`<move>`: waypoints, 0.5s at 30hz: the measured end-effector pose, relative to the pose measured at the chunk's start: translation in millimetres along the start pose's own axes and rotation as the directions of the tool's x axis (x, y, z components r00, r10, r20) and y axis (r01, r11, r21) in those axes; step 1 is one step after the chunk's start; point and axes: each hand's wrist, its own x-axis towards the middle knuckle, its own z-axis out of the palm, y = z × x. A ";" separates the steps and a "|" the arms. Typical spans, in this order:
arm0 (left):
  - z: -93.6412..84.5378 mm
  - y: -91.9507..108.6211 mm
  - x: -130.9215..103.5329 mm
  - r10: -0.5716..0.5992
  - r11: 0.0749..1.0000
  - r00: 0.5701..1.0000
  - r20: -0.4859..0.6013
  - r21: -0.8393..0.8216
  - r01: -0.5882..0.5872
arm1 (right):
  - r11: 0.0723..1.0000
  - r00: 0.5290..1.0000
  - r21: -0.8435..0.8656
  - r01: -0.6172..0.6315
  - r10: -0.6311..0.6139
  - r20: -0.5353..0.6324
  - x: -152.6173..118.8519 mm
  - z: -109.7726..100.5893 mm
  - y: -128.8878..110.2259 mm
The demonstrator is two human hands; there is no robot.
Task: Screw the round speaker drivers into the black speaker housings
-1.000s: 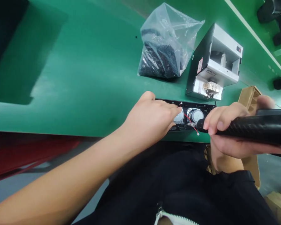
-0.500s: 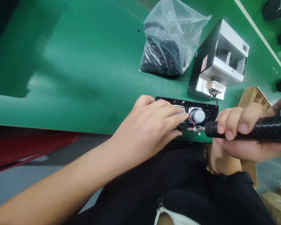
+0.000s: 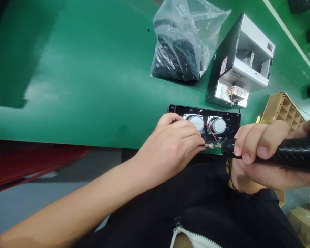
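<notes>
Since before, left hand (image 3: 177, 144) slides off the speaker panel (image 3: 204, 123), pinching a screw (image 3: 209, 146); right hand (image 3: 263, 151) grips the screwdriver (image 3: 274, 155); bag (image 3: 182, 44) and feeder (image 3: 241, 63) stand behind.

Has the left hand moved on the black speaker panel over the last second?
Yes. The left hand has slid toward the panel's near edge: it covered the left speaker of the black speaker panel before, and now that speaker shows.

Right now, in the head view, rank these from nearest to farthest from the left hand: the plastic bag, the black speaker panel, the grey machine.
From the left hand:
1. Black speaker panel: under the fingertips, at the table's near edge.
2. Plastic bag: farther back on the green table, above the hand.
3. Grey machine: back and to the right, beside the bag.
</notes>
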 end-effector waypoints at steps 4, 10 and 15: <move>-2.1 8.7 2.6 -0.002 0.988 0.999 0.047 0.155 -0.005 | 0.995 0.991 -0.011 0.098 -0.097 0.093 -12.0 -0.6 8.3; -2.9 0.8 1.5 -0.058 0.973 0.998 -0.033 0.223 0.064 | 0.989 0.989 -0.031 0.142 -0.141 0.032 -2.9 6.2 31.6; -2.5 -15.9 0.2 -0.131 0.944 0.991 -0.007 0.304 0.127 | 0.986 0.987 -0.061 0.154 -0.150 0.066 10.0 -0.1 53.6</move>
